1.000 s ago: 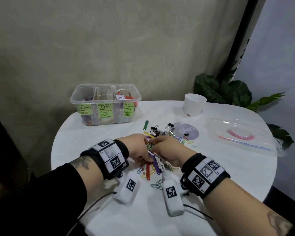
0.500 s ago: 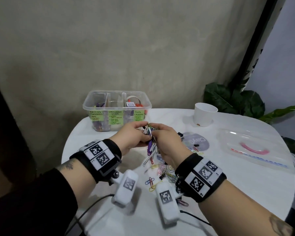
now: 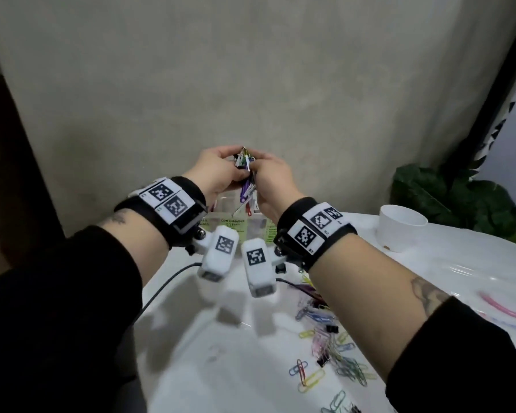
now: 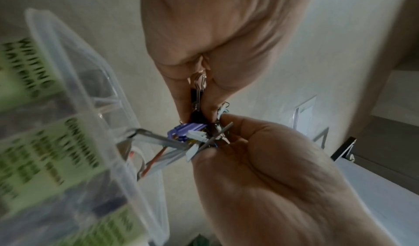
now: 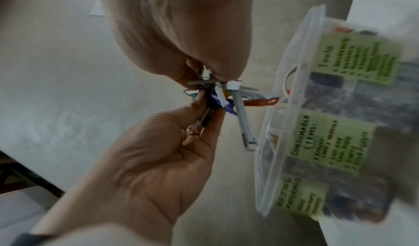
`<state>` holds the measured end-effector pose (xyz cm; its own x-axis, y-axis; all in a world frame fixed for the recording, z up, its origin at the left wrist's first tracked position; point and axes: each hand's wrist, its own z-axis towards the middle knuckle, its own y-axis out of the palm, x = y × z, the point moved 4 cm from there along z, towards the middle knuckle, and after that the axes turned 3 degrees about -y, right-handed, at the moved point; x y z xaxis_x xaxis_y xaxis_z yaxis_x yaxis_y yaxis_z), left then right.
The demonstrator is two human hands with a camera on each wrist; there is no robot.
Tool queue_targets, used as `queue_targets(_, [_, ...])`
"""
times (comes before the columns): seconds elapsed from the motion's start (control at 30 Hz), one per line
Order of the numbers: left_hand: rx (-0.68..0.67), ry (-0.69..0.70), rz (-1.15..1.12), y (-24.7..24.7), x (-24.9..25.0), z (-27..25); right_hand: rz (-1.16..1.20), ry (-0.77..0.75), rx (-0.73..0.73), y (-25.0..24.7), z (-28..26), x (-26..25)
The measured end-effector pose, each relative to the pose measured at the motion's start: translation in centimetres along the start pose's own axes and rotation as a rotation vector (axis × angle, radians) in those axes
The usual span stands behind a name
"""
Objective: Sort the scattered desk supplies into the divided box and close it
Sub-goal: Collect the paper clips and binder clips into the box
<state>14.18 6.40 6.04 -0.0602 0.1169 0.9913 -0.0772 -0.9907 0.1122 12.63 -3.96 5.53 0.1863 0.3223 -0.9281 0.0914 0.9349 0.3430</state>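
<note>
Both hands are raised together and pinch one bundle of clips [image 3: 245, 165]: coloured paper clips, binder clips and long flat fasteners in purple, white, red and grey. My left hand [image 3: 221, 171] grips it from the left, my right hand [image 3: 265, 177] from the right. The bundle hangs just above the clear divided box [image 3: 230, 204], which my hands mostly hide. In the left wrist view my left hand [image 4: 197, 110] pinches a binder clip's wire handle in the bundle [image 4: 188, 133] beside the box [image 4: 75, 66]. In the right wrist view my right hand [image 5: 204, 72] pinches the bundle [image 5: 217, 92] near the box rim [image 5: 292, 56].
Loose paper clips and small binder clips [image 3: 328, 347] lie scattered on the white table [image 3: 221, 368], under my right forearm. A white cup [image 3: 401, 231] stands at the back right. The clear lid with a pink handle [image 3: 504, 311] lies at the right edge. A plant [image 3: 447, 198] stands behind.
Both hands have gathered the clips off the table, lifted the bundle and carried it up and away to the box. The head view has swung left and closer.
</note>
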Motion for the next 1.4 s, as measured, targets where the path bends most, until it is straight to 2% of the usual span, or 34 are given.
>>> queue_targets(0.1, [0.032, 0.037, -0.015, -0.6, 0.7, 2.5, 0.073, -0.028, -0.028, 1.2, 3.3, 0.3])
queue_targets(0.2, [0.088, 0.016, 0.003, -1.5, -0.7, 4.0, 0.053, 0.027, -0.026, 1.0, 5.3, 2.7])
queue_targets(0.27, [0.086, -0.062, 0.038, -1.8, -2.6, 4.3, 0.012, 0.108, -0.02, 0.3, 6.2, 5.2])
queue_targets(0.4, [-0.064, -0.248, 0.115, -0.9, -5.0, 3.3, 0.004, 0.283, -0.105, -0.3, 6.2, 7.0])
queue_targets(0.5, [-0.023, -0.333, 0.074, -1.1, -4.9, 3.6, -0.208, 0.288, -0.151, -1.0, 6.7, 6.3])
queue_targets(0.57, [0.012, -0.37, 0.142, -1.6, -4.8, 4.1, -0.319, 0.27, -0.172, -1.3, 6.8, 6.0])
queue_targets(0.73, [0.062, -0.188, 0.22, -2.6, -3.8, 4.0, -0.254, 0.153, -0.134, -2.5, 4.9, 4.3])
queue_targets(0.8, [-0.025, -0.083, 0.321, -2.7, -3.6, 2.3, -0.311, 0.079, -0.153, -3.9, 3.3, 3.5])
queue_targets(0.87, [-0.26, -0.031, 0.492, -2.4, -4.2, 0.0, -0.446, 0.007, -0.158, -5.5, 1.2, 3.0])
queue_targets(0.97, [-0.717, -0.172, 0.785, -0.9, -6.8, -3.7, -0.731, 0.009, -0.174, -8.2, -2.0, 3.3])
queue_targets(1.03, [-0.852, -0.246, 1.083, -0.2, -8.8, -5.5, -1.003, 0.115, -0.223, -10.4, -3.4, 4.4])
queue_targets(1.1, [-0.868, -0.307, 1.289, 0.4, -10.7, -6.7, -1.222, 0.227, -0.265, -12.7, -4.1, 5.3])
queue_targets(1.17, [-0.879, -0.37, 1.332, 1.3, -12.5, -7.7, -1.352, 0.317, -0.302, -14.6, -4.9, 5.6])
queue_targets(1.27, [-0.837, -0.314, 1.358, 2.8, -14.0, -8.5, -1.462, 0.474, -0.446, -16.4, -6.5, 5.8])
queue_targets(1.33, [-0.797, -0.286, 1.344, 3.6, -14.4, -8.6, -1.551, 0.495, -0.537, -16.8, -7.6, 5.4])
queue_targets(1.4, [-0.799, -0.315, 1.271, 4.4, -14.8, -9.0, -1.576, 0.476, -0.603, -16.8, -8.7, 5.0])
